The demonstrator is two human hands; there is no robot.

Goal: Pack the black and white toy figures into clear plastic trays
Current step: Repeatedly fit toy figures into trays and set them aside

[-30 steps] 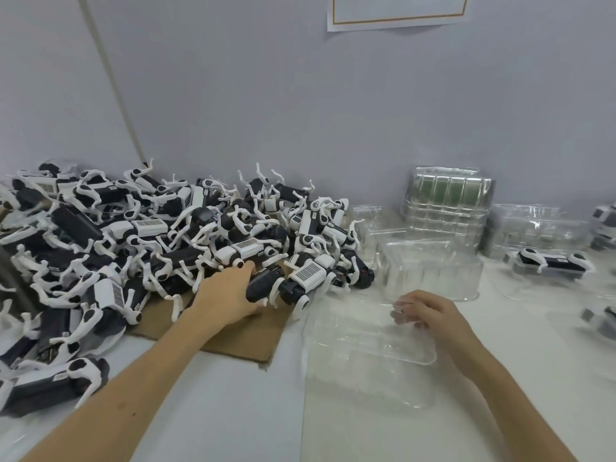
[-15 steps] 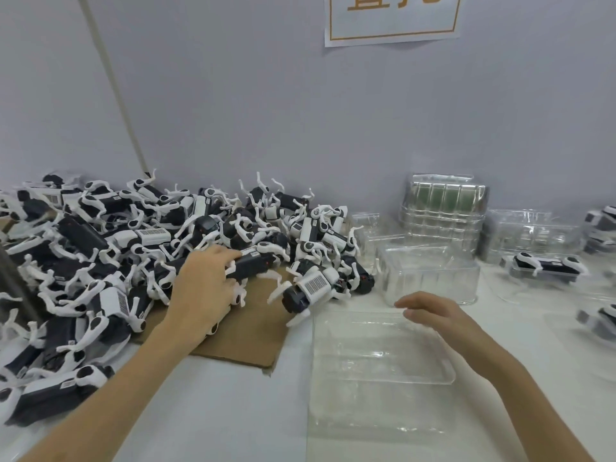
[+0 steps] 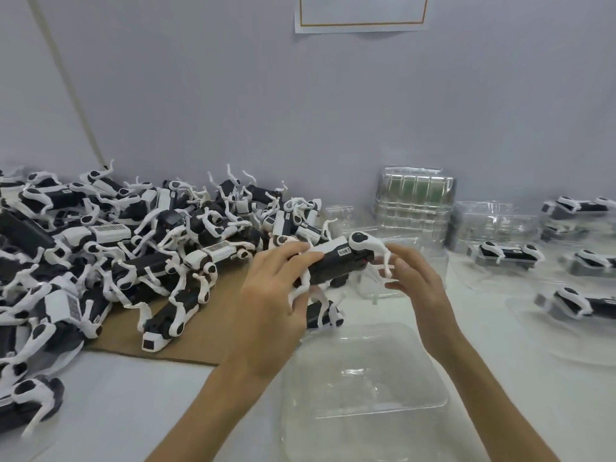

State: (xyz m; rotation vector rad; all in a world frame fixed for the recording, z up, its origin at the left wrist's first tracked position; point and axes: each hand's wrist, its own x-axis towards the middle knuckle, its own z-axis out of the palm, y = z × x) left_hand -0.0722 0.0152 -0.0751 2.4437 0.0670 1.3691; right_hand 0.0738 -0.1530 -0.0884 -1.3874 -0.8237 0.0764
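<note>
Figure: the toy figure point(image 3: 336, 261) is up in the air, just beyond the clear tray point(image 3: 416, 405)'s far rim.
Left hand: the left hand point(image 3: 270, 305) wraps the black body.
Right hand: the right hand point(image 3: 416, 281) pinches a white front leg.
Risk: splayed legs could snag the tray's rim.
Change: the figure is lifted off the pile point(image 3: 133, 241) left of the tray, and the right hand has joined in.

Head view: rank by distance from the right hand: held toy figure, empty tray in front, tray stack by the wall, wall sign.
1. held toy figure, touching the right hand.
2. empty tray, just below.
3. tray stack, behind, at the wall.
4. wall sign, high above.
</note>
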